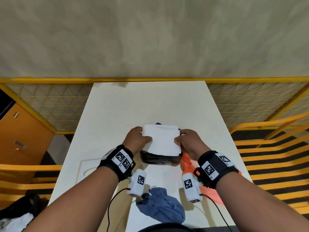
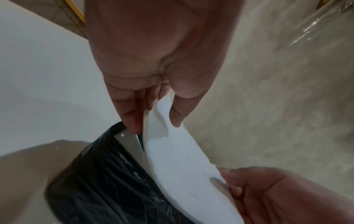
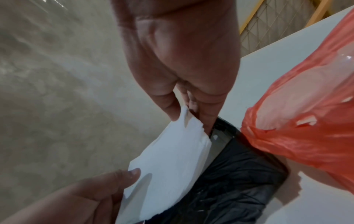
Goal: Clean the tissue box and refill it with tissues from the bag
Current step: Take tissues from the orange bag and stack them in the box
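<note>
A white stack of tissues (image 1: 161,140) lies over the open top of the black tissue box (image 1: 159,159) in the middle of the table. My left hand (image 1: 138,139) pinches the stack's left edge, thumb on top and fingers beneath. My right hand (image 1: 187,139) pinches its right edge the same way. In the left wrist view the tissues (image 2: 182,159) bend over the glossy black box (image 2: 107,181). In the right wrist view the tissues (image 3: 172,159) sit above the box (image 3: 239,174), with the orange plastic bag (image 3: 306,113) beside it.
The orange bag (image 1: 189,162) lies on the white table (image 1: 117,114) right of the box. A crumpled blue cloth (image 1: 161,206) sits near the front edge. Something blue (image 1: 158,123) peeks out behind the tissues. Yellow mesh fencing (image 1: 58,101) flanks the table.
</note>
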A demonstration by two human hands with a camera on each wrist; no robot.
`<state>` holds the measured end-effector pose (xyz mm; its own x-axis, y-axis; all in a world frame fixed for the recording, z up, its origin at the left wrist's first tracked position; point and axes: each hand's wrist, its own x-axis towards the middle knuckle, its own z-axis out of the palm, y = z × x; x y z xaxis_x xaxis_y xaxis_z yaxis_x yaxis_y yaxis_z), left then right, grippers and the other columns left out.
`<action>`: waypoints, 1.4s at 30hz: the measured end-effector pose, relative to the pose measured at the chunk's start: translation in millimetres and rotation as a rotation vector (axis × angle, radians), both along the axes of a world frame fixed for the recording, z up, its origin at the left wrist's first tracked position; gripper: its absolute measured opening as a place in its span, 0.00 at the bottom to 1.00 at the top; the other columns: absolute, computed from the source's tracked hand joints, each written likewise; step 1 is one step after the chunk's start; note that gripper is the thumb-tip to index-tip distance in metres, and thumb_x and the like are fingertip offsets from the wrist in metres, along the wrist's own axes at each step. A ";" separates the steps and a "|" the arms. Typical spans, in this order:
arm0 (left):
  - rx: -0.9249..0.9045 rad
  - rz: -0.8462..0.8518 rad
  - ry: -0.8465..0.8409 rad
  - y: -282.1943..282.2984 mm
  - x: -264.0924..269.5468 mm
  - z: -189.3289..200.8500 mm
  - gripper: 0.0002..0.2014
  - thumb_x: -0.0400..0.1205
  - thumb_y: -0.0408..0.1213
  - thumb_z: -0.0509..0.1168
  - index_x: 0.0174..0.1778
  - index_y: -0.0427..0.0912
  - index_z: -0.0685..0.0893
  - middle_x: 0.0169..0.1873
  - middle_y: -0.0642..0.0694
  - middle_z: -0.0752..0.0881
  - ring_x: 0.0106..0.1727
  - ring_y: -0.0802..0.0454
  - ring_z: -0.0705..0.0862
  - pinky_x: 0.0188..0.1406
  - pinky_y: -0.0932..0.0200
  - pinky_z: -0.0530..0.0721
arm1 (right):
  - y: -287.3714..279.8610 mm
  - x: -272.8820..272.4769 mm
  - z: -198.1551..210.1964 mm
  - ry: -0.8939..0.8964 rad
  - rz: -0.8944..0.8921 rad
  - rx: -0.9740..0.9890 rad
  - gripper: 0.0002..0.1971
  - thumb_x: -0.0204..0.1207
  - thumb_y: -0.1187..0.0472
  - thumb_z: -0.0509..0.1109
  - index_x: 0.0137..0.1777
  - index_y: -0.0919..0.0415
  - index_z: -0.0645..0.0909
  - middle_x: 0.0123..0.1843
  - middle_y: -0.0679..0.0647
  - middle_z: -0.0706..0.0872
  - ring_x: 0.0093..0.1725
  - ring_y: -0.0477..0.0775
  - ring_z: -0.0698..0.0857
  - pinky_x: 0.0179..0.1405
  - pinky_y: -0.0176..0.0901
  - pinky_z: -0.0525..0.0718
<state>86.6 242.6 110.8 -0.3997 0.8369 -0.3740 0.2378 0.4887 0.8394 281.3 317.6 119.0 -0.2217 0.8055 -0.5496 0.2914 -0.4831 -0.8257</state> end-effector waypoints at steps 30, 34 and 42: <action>-0.452 -0.818 0.858 21.9 24.6 -44.6 0.35 0.78 0.55 0.58 0.83 0.56 0.61 0.88 0.51 0.53 0.88 0.45 0.50 0.74 0.17 0.45 | -1.0 -20.1 -55.7 -1.027 1.059 0.558 0.32 0.75 0.48 0.57 0.80 0.49 0.60 0.82 0.55 0.65 0.82 0.57 0.58 0.67 0.87 0.36; -0.438 -0.822 0.865 21.1 23.6 -46.9 0.27 0.76 0.52 0.53 0.73 0.54 0.71 0.74 0.51 0.71 0.82 0.45 0.64 0.69 0.19 0.53 | -2.7 -11.8 -49.6 -0.787 0.898 0.669 0.21 0.76 0.54 0.61 0.70 0.51 0.73 0.69 0.51 0.77 0.73 0.55 0.72 0.73 0.81 0.45; 0.283 -0.710 0.865 15.1 70.8 -35.2 0.21 0.76 0.46 0.53 0.59 0.50 0.86 0.58 0.49 0.86 0.59 0.43 0.85 0.59 0.43 0.76 | -26.6 101.7 -30.1 -0.535 0.305 0.600 0.09 0.78 0.66 0.63 0.47 0.56 0.84 0.46 0.50 0.89 0.47 0.52 0.85 0.41 0.40 0.78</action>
<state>157.4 257.7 75.6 0.1633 0.9860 0.0322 0.9329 -0.1650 0.3202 383.1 291.0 88.9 -0.3083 0.9407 -0.1418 0.7607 0.1543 -0.6305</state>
